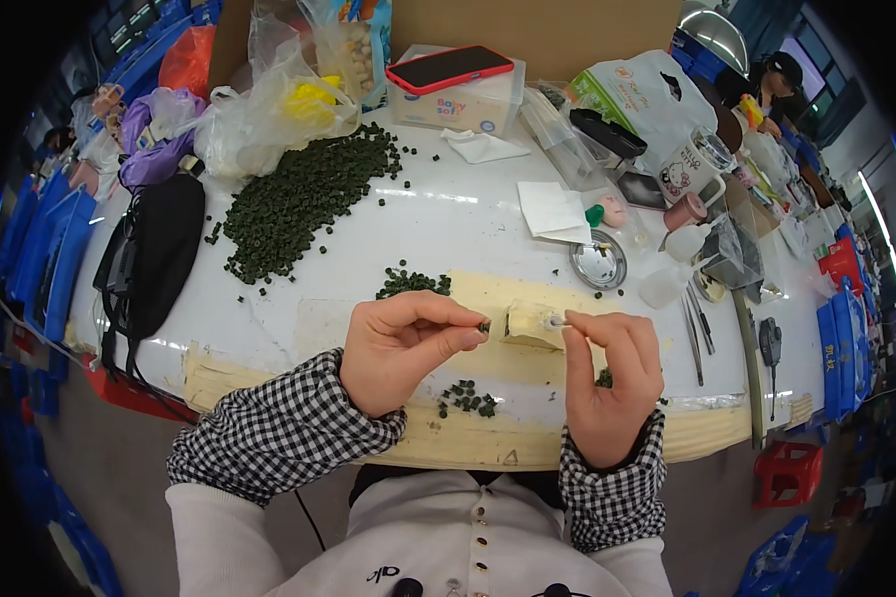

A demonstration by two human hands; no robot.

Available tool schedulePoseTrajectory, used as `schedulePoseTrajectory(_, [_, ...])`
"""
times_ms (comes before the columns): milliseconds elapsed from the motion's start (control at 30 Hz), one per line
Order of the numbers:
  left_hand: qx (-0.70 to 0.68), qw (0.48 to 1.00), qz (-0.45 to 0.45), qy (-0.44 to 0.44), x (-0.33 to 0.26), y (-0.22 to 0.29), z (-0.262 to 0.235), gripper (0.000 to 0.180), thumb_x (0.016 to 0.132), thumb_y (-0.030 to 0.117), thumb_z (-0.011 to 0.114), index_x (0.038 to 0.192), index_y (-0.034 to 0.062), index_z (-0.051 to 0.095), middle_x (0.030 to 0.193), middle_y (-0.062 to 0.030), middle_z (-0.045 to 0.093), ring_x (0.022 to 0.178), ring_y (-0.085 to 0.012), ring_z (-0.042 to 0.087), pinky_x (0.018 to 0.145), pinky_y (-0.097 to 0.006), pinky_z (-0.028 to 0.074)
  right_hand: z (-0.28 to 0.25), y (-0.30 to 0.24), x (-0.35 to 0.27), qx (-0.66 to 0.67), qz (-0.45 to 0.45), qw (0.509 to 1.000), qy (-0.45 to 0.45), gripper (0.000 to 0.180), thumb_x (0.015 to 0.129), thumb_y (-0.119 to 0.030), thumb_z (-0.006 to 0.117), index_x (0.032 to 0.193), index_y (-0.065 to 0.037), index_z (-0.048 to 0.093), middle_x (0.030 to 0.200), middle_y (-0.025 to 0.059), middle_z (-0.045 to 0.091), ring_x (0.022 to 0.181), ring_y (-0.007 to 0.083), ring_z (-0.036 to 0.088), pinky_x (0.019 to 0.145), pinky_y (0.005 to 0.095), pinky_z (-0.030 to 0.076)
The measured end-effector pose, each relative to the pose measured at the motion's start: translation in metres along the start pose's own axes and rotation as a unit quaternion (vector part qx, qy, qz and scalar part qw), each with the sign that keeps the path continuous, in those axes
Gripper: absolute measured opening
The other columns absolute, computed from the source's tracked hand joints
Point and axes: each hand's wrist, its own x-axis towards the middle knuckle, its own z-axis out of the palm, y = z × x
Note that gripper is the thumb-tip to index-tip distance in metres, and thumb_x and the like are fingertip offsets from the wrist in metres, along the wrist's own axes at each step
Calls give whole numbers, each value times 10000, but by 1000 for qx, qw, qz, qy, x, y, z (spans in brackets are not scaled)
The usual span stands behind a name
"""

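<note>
Between thumb and forefinger, my left hand (398, 350) pinches a small dark green ring-like piece (484, 326). My right hand (615, 383) is closed in a pinch at the right end of a cream-coloured block (526, 326). At its fingertips shows a thin whitish piece (556, 322), too small to name. The block rests on a yellowish board (478, 291), between the two hands. Loose green pieces (468, 400) lie near the table's front edge, and a small pile (413, 283) of the same sits just beyond my left hand.
A large heap of dark green pieces (299, 199) spreads at the back left, beside a black pouch (169, 259). A red-edged phone (450, 70) tops a clear box. On the right are a round metal dish (597, 261), tweezers (692, 338) and a white mug (689, 171).
</note>
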Motion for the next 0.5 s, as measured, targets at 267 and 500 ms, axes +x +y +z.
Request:
schedulePoseTrajectory(267, [11,999,25,-18,-1,0,0,184,852,-76,651,1027,-29,680,952,-95,667,898,-130,637,810,-242,525,10,-23,-12,314,124,932,-135,322,908,20,581,1229,13,609,996,130,640,908,174,624,801,260,489])
schedulePoseTrajectory(500, [-10,999,15,-29,-1,-3,-2,170,861,-72,642,1024,-42,680,955,-112,669,897,-150,649,808,-250,537,20,-17,-17,353,117,917,-141,318,914,25,574,1229,9,613,999,120,639,901,174,620,789,252,486])
